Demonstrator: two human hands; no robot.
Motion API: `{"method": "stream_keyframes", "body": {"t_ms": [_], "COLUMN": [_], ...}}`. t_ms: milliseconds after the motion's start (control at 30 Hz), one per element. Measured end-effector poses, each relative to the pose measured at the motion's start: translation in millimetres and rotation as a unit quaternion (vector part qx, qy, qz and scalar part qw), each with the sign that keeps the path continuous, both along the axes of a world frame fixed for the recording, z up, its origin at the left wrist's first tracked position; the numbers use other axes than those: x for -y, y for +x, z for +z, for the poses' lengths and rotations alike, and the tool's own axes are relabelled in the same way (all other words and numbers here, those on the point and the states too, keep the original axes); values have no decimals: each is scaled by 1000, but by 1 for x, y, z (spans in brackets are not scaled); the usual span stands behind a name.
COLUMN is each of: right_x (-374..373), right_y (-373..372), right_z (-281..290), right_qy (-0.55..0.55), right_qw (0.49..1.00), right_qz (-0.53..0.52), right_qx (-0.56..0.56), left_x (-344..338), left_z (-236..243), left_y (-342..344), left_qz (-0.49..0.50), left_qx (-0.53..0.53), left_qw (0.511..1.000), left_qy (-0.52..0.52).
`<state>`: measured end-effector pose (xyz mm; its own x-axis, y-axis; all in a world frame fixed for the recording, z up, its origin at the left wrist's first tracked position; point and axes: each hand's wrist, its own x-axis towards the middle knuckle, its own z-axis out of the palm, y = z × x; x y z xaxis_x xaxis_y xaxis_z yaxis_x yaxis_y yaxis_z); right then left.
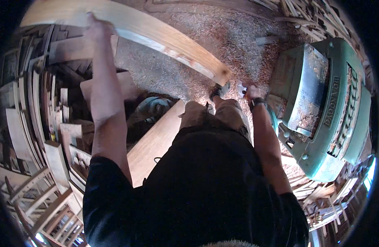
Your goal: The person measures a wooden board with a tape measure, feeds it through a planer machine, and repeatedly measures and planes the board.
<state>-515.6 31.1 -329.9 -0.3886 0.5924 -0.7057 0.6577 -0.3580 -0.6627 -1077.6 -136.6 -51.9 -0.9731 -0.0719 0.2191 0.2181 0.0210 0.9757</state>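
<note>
My left hand (99, 29) is raised at the upper left, closed on the edge of a long pale wooden board (168, 37). The board slants down to the right, its near end just ahead of my shoes. Low on the right, my right hand (252, 92) has its fingers curled beside a green planer-like machine (335, 103). A small pale patch shows at those fingers; I cannot make out what it is. Close to my right wrist is the rim of a green handwheel (273, 120), partly hidden by my forearm.
Wood shavings (156, 66) cover the floor and lie on the machine's metal plate (308, 90). Another wide board (156, 142) leans by my left leg. Upright boards (37, 107) and a wooden slatted frame (41, 193) crowd the left. Thin offcuts (321, 16) are heaped at the far right.
</note>
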Motion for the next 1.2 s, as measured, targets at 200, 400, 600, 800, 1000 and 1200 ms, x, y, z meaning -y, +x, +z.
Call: {"method": "stream_keyframes", "body": {"t_ms": [200, 400, 600, 800, 1000, 1200], "right_x": [-3, -39, -61, -54, -28, -4], "right_y": [-51, -72, -87, -105, -113, -78], "right_z": [-1, 35, 72, 123, 134, 153], "right_qy": [-201, -229, -156, -73, 19, 38], "right_qw": [945, 930, 929, 931, 829, 698], "right_qz": [-227, -213, -273, -323, -481, -555], "right_qx": [-122, -191, -195, -154, -284, -451], "left_x": [22, -10, -23, -63, -92, -103], "left_z": [33, 10, -40, -95, -128, -147], "left_y": [-69, -100, -160, -208, -238, -207], "left_qz": [29, 44, -115, -247, -189, -258], "left_qx": [57, 143, 197, 222, 292, 280], "left_qw": [998, 989, 973, 937, 908, 843], "left_qy": [28, -5, 32, 107, 233, 380]}}
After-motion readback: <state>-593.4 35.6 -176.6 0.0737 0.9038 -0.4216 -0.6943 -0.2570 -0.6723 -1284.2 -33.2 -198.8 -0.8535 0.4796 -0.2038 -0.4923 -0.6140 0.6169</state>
